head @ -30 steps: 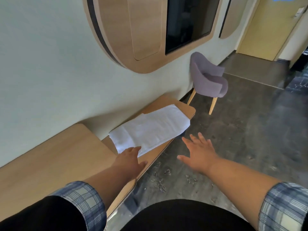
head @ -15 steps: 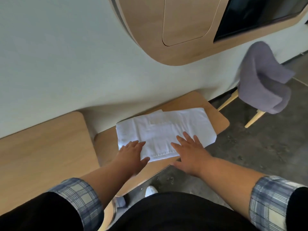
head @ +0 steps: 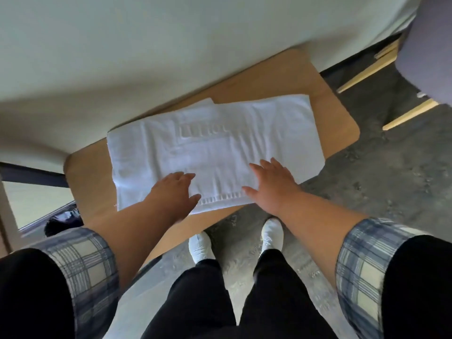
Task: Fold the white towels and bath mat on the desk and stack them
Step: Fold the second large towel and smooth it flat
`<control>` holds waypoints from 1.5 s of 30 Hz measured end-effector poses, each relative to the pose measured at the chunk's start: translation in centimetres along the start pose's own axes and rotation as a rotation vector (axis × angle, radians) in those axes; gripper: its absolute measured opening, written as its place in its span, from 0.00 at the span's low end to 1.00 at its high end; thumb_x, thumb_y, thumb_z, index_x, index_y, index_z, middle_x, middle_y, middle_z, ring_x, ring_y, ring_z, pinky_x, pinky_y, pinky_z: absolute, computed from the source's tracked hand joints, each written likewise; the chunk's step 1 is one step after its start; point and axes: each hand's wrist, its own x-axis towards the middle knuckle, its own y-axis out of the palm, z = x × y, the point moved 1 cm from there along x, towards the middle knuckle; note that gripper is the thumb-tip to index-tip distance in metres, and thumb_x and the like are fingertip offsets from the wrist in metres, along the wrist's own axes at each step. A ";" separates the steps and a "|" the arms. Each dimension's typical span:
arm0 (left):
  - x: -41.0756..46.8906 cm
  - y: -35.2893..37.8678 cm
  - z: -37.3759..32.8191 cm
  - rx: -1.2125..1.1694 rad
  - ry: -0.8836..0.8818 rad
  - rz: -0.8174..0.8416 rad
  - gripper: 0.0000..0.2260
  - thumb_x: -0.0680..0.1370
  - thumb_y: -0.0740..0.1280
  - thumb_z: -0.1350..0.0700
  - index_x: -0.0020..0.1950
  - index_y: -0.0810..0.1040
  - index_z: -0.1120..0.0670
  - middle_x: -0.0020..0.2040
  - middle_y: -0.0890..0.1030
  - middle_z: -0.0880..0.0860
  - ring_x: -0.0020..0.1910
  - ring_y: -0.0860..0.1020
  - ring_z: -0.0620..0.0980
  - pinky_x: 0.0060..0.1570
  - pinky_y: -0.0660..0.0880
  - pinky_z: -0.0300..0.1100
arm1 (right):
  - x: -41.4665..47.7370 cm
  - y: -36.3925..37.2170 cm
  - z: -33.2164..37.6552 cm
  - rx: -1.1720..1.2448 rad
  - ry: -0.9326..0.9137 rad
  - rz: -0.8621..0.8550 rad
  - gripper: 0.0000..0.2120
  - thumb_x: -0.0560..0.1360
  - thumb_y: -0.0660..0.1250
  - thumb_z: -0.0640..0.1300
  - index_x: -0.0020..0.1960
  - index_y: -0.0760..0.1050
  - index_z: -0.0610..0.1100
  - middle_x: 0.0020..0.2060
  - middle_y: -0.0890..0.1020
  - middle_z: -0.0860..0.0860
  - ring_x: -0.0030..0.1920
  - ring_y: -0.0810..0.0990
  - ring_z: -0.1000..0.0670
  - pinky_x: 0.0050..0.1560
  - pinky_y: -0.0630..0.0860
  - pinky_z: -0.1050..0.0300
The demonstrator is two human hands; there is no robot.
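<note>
A white towel [head: 220,145] with an embossed pattern lies spread flat on the wooden desk [head: 332,113], reaching from its left part to near the right end. A second white layer [head: 195,107] peeks out from under its far edge. My left hand [head: 171,194] rests flat on the towel's near left part, fingers straight. To its right, my right hand [head: 271,184] lies flat on the near edge of the towel, fingers spread. Neither hand grips the cloth.
The desk stands against a pale wall [head: 171,45]. A purple chair [head: 425,47] with light wooden legs stands at the far right on the grey floor [head: 391,182]. My white shoes [head: 271,233] are at the desk's front edge. A second wooden surface [head: 31,204] lies at the left.
The camera has tipped down and closer over the desk. Both hands have come forward onto the towel; the right hand moved from beside the desk's edge onto the cloth.
</note>
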 end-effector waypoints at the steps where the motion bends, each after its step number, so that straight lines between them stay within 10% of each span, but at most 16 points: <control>1: 1.4 0.8 -0.1 -0.017 -0.015 0.002 0.30 0.81 0.62 0.41 0.80 0.59 0.48 0.79 0.63 0.53 0.77 0.62 0.54 0.73 0.62 0.51 | 2.1 0.0 -0.9 0.010 -0.020 -0.013 0.37 0.79 0.56 0.67 0.81 0.52 0.51 0.79 0.59 0.47 0.80 0.52 0.42 0.77 0.55 0.40; 17: 24.3 -0.5 1.9 -0.069 -0.081 -0.422 0.14 0.83 0.59 0.54 0.67 0.76 0.46 0.70 0.71 0.54 0.66 0.70 0.58 0.60 0.71 0.52 | 30.7 0.2 -4.5 -0.017 -0.121 -0.424 0.33 0.78 0.55 0.67 0.76 0.63 0.51 0.75 0.66 0.45 0.77 0.59 0.41 0.76 0.55 0.42; 21: 25.9 -0.9 3.8 -0.142 -0.229 -0.424 0.27 0.77 0.63 0.53 0.76 0.64 0.45 0.74 0.65 0.51 0.69 0.66 0.58 0.60 0.69 0.52 | 30.6 1.9 -4.8 -0.015 -0.080 -0.485 0.39 0.75 0.50 0.72 0.79 0.57 0.52 0.78 0.61 0.47 0.79 0.53 0.42 0.78 0.48 0.39; 27: 28.3 -4.5 7.3 0.084 -0.314 -0.253 0.30 0.74 0.68 0.48 0.76 0.67 0.44 0.69 0.69 0.58 0.51 0.75 0.59 0.48 0.72 0.47 | 30.9 -2.2 -6.9 -0.200 0.044 -0.429 0.49 0.65 0.51 0.82 0.74 0.66 0.50 0.68 0.72 0.46 0.68 0.66 0.39 0.60 0.68 0.39; 35: 26.2 -4.6 10.1 0.067 -0.287 -0.275 0.25 0.79 0.64 0.37 0.66 0.74 0.54 0.56 0.78 0.60 0.51 0.76 0.62 0.47 0.67 0.47 | 28.9 -4.3 -7.0 -0.080 -0.001 -0.339 0.27 0.72 0.66 0.70 0.40 0.63 0.47 0.37 0.68 0.51 0.48 0.70 0.43 0.40 0.66 0.51; 45: 8.7 -6.9 4.9 -0.079 -0.085 -0.426 0.16 0.79 0.64 0.38 0.62 0.66 0.40 0.45 0.81 0.51 0.33 0.73 0.52 0.36 0.67 0.44 | 12.6 -8.1 -1.4 0.060 -0.125 -0.500 0.35 0.65 0.72 0.71 0.60 0.68 0.48 0.44 0.77 0.48 0.44 0.75 0.44 0.38 0.71 0.52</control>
